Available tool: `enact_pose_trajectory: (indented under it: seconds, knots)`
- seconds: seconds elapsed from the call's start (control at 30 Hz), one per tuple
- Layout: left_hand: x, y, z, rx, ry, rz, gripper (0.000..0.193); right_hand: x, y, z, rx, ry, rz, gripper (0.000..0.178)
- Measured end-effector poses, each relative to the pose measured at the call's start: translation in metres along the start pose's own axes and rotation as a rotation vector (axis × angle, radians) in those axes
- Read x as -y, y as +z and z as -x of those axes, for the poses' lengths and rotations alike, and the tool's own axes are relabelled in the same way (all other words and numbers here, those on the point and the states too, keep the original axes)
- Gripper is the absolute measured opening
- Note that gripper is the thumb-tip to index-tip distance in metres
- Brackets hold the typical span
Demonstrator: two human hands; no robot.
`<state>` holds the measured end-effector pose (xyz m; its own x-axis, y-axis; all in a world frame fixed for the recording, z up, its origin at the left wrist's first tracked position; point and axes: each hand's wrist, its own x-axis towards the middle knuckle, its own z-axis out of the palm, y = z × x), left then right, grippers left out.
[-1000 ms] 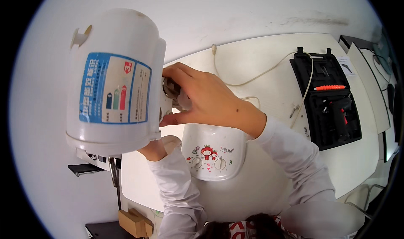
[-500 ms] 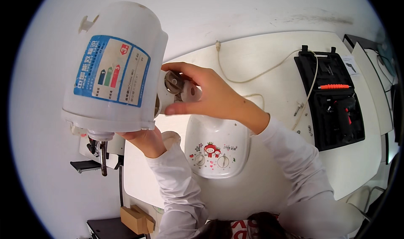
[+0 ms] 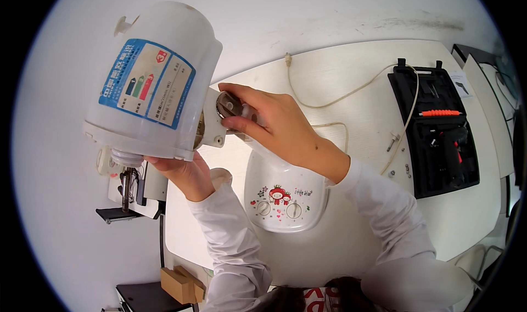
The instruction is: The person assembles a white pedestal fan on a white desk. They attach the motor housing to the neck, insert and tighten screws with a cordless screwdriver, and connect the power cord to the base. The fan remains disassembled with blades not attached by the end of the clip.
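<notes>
A white fan motor housing (image 3: 164, 70) with a blue-edged label is held up at the left, its metal shaft (image 3: 127, 188) pointing down. My left hand (image 3: 184, 175) supports it from below; its fingers are partly hidden under the casing. With thumb and fingers, my right hand (image 3: 280, 122) pinches a dark brown round knob (image 3: 228, 104) at the neck behind the housing. A white bracket (image 3: 218, 141) with a small hole shows beside the knob. Beneath, the white fan base (image 3: 285, 218) with two dials and a cartoon print stands on the table.
A pale power cord (image 3: 340, 99) with a plug loops over the white table (image 3: 351, 240). To the right lies an open black tool case (image 3: 420, 180) holding a drill and an orange flexible shaft. Several small screws and nuts (image 3: 407, 169) lie beside it. Cardboard boxes (image 3: 178, 284) sit lower left.
The housing has tilted a little, its shaft end shifting slightly left and up. My right thumb has moved up from the bracket's lower edge onto the knob.
</notes>
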<state>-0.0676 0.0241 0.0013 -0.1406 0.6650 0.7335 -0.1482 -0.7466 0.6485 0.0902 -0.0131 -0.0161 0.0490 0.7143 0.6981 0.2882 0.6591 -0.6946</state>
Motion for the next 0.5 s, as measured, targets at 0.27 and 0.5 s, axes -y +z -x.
enact_pose_trajectory:
  seconds: [0.27,0.5]
  knots:
    - [-0.0007,-0.0011,0.0022,0.009,-0.036,0.01,0.078,0.0001,0.0012,0.0037,-0.025,-0.021,-0.055,0.044]
    - [-0.0032,0.003,0.0004,0.008,-0.072,0.011,0.078,0.0024,0.0003,0.0052,0.0,-0.013,0.011,0.041]
